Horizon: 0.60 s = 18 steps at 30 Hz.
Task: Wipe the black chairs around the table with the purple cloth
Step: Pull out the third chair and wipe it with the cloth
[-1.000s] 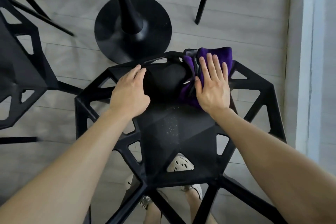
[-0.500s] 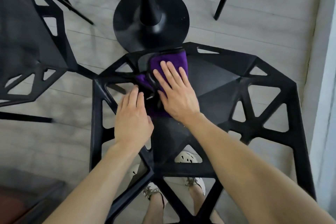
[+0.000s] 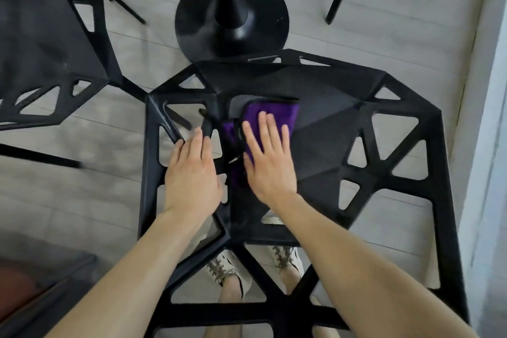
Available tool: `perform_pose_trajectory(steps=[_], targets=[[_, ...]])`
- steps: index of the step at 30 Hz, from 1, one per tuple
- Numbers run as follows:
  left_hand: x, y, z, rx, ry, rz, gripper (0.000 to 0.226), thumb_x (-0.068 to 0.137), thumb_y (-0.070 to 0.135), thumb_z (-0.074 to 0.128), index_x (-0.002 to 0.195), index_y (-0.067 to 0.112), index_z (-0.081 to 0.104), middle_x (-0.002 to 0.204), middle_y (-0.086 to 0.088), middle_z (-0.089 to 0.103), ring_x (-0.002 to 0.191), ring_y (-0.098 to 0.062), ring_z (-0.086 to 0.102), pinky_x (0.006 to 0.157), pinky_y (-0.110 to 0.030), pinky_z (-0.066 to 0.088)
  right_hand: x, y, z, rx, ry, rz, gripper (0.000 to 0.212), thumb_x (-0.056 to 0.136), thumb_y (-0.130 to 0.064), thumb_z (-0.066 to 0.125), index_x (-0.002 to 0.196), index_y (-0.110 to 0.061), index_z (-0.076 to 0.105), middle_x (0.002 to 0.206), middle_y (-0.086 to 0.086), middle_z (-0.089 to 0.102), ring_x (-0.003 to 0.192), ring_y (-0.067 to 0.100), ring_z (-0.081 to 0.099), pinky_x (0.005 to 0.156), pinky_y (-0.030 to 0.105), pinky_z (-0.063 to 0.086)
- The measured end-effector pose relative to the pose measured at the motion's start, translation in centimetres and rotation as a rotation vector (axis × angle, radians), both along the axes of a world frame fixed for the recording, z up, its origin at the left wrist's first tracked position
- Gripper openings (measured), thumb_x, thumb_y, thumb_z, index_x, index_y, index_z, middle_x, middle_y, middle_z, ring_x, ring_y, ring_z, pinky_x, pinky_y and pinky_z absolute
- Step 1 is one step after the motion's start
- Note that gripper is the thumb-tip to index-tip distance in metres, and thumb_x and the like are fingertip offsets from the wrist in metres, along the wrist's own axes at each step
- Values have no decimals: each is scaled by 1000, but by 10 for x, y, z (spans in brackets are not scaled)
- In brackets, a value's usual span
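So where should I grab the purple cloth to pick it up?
Probably the far edge of the purple cloth, pinched from above on the far side. It lies folded flat on the black chair seat, and the right hand presses flat on its near part, so only that edge sticks out.

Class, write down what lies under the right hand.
Under the right hand lies the purple cloth, flat on the black chair seat. The cloth's middle and the seat beneath it are covered.
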<state>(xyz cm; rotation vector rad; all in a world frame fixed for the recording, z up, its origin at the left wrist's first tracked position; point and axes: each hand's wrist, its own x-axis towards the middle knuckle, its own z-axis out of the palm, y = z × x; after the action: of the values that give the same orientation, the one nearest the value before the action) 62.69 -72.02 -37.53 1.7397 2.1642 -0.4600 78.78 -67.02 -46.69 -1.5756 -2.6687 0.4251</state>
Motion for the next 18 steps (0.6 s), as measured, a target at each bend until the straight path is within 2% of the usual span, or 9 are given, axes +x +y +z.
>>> perform_pose_trajectory(steps=[4,6,9,12,14,18], targets=[[7,-12,-5,-24,13,6,90,94,34,69,166,2,26,177,-19,9,164,-30,16,134,-46,15,13,2,-8,40,-32,222,71,113,-35,40,173,-17,7,180,14,-1,167,30,-3,134,53,7],[7,-16,-5,-33,3,1,88,94,32,67,166,3,26,178,-19,6,165,-31,14,135,-46,14,61,20,-11,67,-74,141,73,109,-25,50,172,-11,14,180,15,5,167,31,3,134,52,9],[9,-17,-3,-44,-1,6,86,97,32,66,167,5,24,178,-19,0,166,-30,9,135,-44,12,136,40,-3,84,-155,-104,72,110,-22,50,171,-6,15,179,16,6,167,31,2,135,53,8],[6,-18,-4,-51,0,3,81,99,24,62,168,5,22,178,-18,-4,166,-29,6,135,-42,9,129,37,1,77,-146,-213,71,109,-22,47,171,-6,15,179,17,4,167,33,1,134,56,6],[3,-19,-3,-56,-17,9,81,100,19,60,168,4,21,179,-17,-3,166,-27,8,135,-41,8,90,14,-2,59,-139,-126,76,105,-21,50,171,-6,14,179,19,4,166,36,1,133,58,4],[3,-23,1,-97,-15,-5,82,100,19,57,169,4,15,179,-15,-3,166,-25,6,135,-41,5,28,-46,-4,-28,-89,298,87,101,-23,53,172,-12,4,179,15,-6,166,31,-8,134,54,3]])
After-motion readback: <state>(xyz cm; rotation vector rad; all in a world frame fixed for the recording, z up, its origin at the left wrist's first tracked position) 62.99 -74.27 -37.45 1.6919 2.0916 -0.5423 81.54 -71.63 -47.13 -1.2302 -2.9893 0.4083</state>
